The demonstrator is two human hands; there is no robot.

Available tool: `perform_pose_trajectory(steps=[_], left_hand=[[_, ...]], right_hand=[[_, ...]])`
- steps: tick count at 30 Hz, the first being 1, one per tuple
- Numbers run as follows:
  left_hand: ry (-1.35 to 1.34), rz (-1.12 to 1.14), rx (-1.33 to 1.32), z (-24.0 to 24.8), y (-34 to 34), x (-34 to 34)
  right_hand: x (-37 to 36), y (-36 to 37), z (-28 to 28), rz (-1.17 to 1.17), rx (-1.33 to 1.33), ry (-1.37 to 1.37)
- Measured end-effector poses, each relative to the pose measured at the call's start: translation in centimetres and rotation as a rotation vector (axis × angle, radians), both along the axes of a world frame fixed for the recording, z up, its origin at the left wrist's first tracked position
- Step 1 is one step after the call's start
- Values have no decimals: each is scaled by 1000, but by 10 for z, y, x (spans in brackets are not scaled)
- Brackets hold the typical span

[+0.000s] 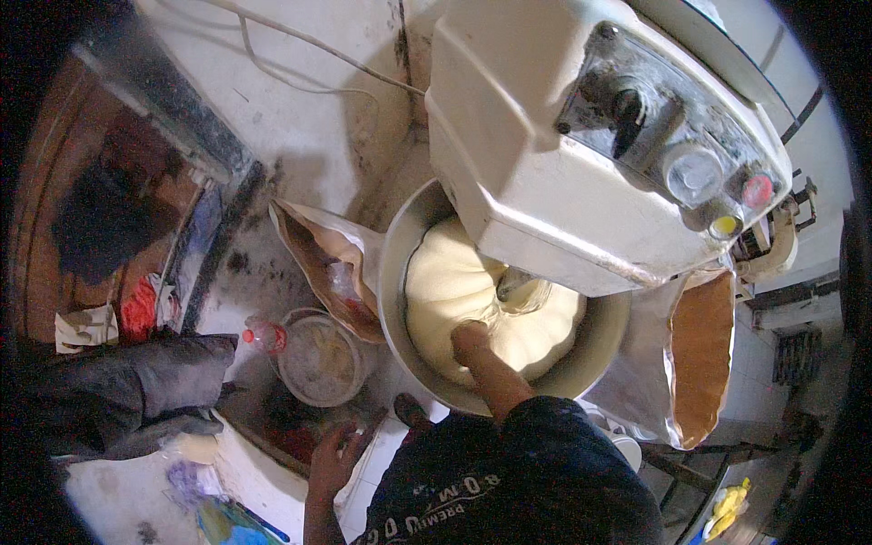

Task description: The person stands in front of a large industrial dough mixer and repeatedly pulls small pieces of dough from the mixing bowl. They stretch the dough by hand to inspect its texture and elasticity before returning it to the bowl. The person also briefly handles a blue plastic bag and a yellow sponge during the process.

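A big mass of pale dough (436, 272) fills the mixer's metal bowl (392, 309), its surface folded into lobes around the mixing tool (514, 285) at the middle. My right hand (470, 342) reaches over the bowl's near rim, its fingers curled against the dough just short of the tool; the fingertips are partly hidden. My left hand (336, 459) hangs low outside the bowl, to its left, with fingers loosely bent, apart and holding nothing. The mixer's white head (545, 182) covers the far right part of the bowl.
Open paper sacks (318, 263) (699, 354) stand on both sides of the bowl. A round bucket (320, 359) and a red-capped bottle (263, 338) are at left. Dark cloth (136, 391) lies farther left. Knobs and buttons (690, 173) sit on the mixer's head.
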State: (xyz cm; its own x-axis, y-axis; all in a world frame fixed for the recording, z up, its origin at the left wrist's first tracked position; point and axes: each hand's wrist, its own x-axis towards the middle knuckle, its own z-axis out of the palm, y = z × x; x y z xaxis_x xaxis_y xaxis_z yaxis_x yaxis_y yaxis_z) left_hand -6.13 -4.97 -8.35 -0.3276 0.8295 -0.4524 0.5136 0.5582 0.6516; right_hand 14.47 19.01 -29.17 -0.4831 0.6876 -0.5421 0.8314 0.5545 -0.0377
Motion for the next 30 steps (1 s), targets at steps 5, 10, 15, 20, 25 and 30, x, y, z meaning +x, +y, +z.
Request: perform_pose_trajectory(steps=[5,10,15,20,25,30], left_hand=[[-52,-24,17,-2,11,12],[-197,-53,-49,-5,31,18],[-236,36,113,1,38,30],[-190,-2,38,8,40,23],[-121,9,81,20,32,19],[-138,7,142,-5,13,15]], right_hand=[[64,-4,27,293,-7,31],[140,-29,44,366,35,-62],[86,-7,193,66,31,10],[33,21,105,-97,-47,129],[-1,-10,-6,-383,286,173],[64,-2,-3,-30,59,198]])
